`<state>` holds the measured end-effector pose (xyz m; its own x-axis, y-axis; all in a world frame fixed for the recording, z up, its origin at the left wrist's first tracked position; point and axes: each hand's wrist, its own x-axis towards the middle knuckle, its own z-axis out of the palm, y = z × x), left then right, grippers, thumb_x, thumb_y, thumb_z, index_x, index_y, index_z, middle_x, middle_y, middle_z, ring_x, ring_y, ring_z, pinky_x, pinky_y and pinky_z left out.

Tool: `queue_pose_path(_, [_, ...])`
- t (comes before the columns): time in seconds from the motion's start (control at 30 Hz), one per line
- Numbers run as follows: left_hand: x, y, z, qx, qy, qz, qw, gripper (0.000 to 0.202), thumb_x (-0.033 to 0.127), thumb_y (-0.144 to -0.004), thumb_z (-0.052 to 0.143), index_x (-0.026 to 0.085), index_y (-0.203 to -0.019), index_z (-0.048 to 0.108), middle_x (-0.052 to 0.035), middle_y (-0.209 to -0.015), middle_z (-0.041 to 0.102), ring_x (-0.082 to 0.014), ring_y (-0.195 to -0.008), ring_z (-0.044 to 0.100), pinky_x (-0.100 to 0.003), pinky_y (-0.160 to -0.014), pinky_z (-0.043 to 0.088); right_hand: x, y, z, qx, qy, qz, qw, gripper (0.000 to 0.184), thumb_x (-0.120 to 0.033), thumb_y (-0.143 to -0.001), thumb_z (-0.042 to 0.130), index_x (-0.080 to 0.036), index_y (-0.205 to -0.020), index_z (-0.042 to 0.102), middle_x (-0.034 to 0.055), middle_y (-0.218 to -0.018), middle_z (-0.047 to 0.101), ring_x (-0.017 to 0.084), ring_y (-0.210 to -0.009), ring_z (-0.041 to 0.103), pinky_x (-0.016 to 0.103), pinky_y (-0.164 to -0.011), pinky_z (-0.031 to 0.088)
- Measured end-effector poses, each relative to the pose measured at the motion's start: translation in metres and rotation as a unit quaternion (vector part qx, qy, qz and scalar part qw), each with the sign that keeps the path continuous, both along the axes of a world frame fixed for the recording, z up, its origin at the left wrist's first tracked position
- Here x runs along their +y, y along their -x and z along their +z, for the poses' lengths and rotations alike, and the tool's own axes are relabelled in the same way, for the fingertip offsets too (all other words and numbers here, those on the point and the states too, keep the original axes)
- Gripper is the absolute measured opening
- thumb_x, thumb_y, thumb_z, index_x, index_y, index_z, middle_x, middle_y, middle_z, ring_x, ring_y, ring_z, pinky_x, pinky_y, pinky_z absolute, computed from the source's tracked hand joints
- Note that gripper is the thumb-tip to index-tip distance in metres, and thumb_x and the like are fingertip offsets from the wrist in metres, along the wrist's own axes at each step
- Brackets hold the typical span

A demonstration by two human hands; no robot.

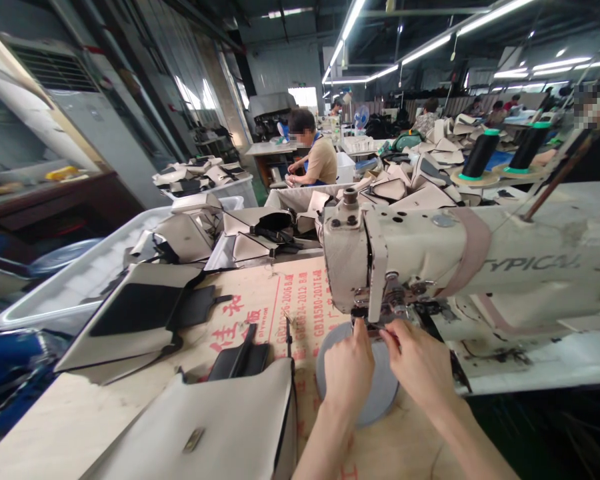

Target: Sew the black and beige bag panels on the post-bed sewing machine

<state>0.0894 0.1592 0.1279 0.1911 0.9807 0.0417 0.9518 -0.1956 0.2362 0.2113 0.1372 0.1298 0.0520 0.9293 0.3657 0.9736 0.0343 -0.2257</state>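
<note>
Both my hands are at the needle end of a white industrial sewing machine point(410, 250). My left hand point(349, 367) is closed, its fingertips pressed together just under the presser foot area. Close beside it on the right, my right hand point(423, 360) pinches thumb against finger. Whatever lies between the fingertips is too small and too hidden to name. Below the hands is a flat grey round plate point(357, 407), partly covered by them. A beige bag point(215, 427) with a small metal clasp lies on the plywood tabletop point(260, 320) to the left of my hands.
Another beige and black bag point(130, 313) rests farther left. White bins point(75, 280) heaped with bag pieces stand beyond the table. Two black thread cones point(480, 155) sit above the machine. A seated person point(313, 153) works behind the bins.
</note>
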Motion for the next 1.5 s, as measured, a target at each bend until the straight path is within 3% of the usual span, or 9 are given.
queue_pose_path(0.17, [0.008, 0.002, 0.006, 0.031, 0.021, -0.025, 0.999, 0.032, 0.027, -0.09, 0.025, 0.017, -0.107, 0.05, -0.0066, -0.071, 0.065, -0.0198, -0.066, 0.065, -0.024, -0.054, 0.044, 0.006, 0.005, 0.003, -0.049, 0.034, 0.004, 0.998, 0.013, -0.025, -0.084, 0.046, -0.021, -0.074, 0.052, -0.0001, -0.068, 0.058, 0.014, -0.057, 0.054, 0.026, -0.046, 0.022])
queue_pose_path(0.37, [0.013, 0.001, 0.009, 0.042, 0.022, -0.048, 0.998, 0.027, 0.028, -0.089, 0.027, 0.017, -0.099, 0.05, -0.0073, -0.073, 0.065, -0.02, -0.066, 0.064, -0.025, -0.054, 0.045, 0.001, 0.006, -0.006, -0.022, -0.016, -0.005, 1.0, 0.015, -0.027, -0.088, 0.042, -0.02, -0.08, 0.053, 0.0006, -0.072, 0.058, 0.013, -0.064, 0.055, 0.025, -0.05, 0.025])
queue_pose_path(0.53, [0.019, 0.0, 0.015, 0.075, 0.04, -0.04, 0.996, 0.023, 0.018, -0.087, 0.031, 0.016, -0.092, 0.053, -0.0087, -0.076, 0.065, -0.0204, -0.072, 0.064, -0.026, -0.059, 0.046, 0.002, -0.001, -0.001, -0.005, -0.023, 0.005, 1.0, 0.018, -0.03, -0.088, 0.041, -0.02, -0.08, 0.054, 0.0003, -0.072, 0.058, 0.011, -0.065, 0.055, 0.024, -0.051, 0.027])
queue_pose_path(0.77, [0.017, -0.002, 0.016, 0.087, 0.055, -0.031, 0.994, 0.024, 0.01, -0.084, 0.031, 0.014, -0.094, 0.052, -0.0099, -0.079, 0.064, -0.0183, -0.074, 0.064, -0.027, -0.064, 0.047, 0.006, 0.005, 0.006, -0.062, 0.036, 0.008, 0.997, 0.01, -0.019, -0.084, 0.044, -0.02, -0.078, 0.051, 0.0025, -0.071, 0.057, 0.017, -0.065, 0.056, 0.027, -0.049, 0.026])
queue_pose_path(1.07, [0.019, 0.002, 0.025, 0.059, 0.067, -0.061, 0.994, 0.027, 0.021, -0.086, 0.03, 0.013, -0.09, 0.056, -0.0112, -0.078, 0.064, -0.0211, -0.073, 0.063, -0.029, -0.063, 0.047, 0.001, 0.011, -0.015, -0.015, -0.026, -0.001, 1.0, 0.009, -0.023, -0.086, 0.043, -0.021, -0.085, 0.052, 0.0004, -0.073, 0.057, 0.015, -0.063, 0.055, 0.025, -0.052, 0.03])
queue_pose_path(1.33, [0.029, -0.012, 0.024, 0.106, 0.006, -0.066, 0.992, 0.027, 0.007, -0.079, 0.036, 0.012, -0.088, 0.061, -0.0117, -0.074, 0.064, -0.0249, -0.07, 0.064, -0.034, -0.058, 0.049, 0.015, -0.002, -0.006, 0.029, -0.055, -0.025, 0.998, 0.014, -0.027, -0.087, 0.042, -0.019, -0.085, 0.054, 0.0016, -0.075, 0.06, 0.015, -0.065, 0.057, 0.025, -0.051, 0.032])
queue_pose_path(1.43, [0.025, -0.005, 0.023, 0.093, -0.015, -0.079, 0.992, 0.027, 0.011, -0.083, 0.034, 0.013, -0.084, 0.062, -0.0102, -0.071, 0.064, -0.0221, -0.069, 0.064, -0.033, -0.063, 0.049, 0.003, -0.009, -0.007, 0.098, -0.104, -0.022, 0.989, 0.015, -0.032, -0.087, 0.045, -0.019, -0.089, 0.054, 0.0011, -0.08, 0.062, 0.014, -0.071, 0.059, 0.022, -0.056, 0.036])
queue_pose_path(1.5, [0.008, 0.005, 0.016, 0.036, -0.066, -0.098, 0.992, 0.029, 0.018, -0.088, 0.033, 0.015, -0.095, 0.06, -0.0088, -0.074, 0.065, -0.018, -0.069, 0.064, -0.028, -0.066, 0.049, -0.016, -0.012, -0.016, 0.155, -0.133, -0.011, 0.979, 0.017, -0.033, -0.086, 0.047, -0.02, -0.094, 0.053, 0.0009, -0.084, 0.062, 0.012, -0.074, 0.059, 0.02, -0.063, 0.04])
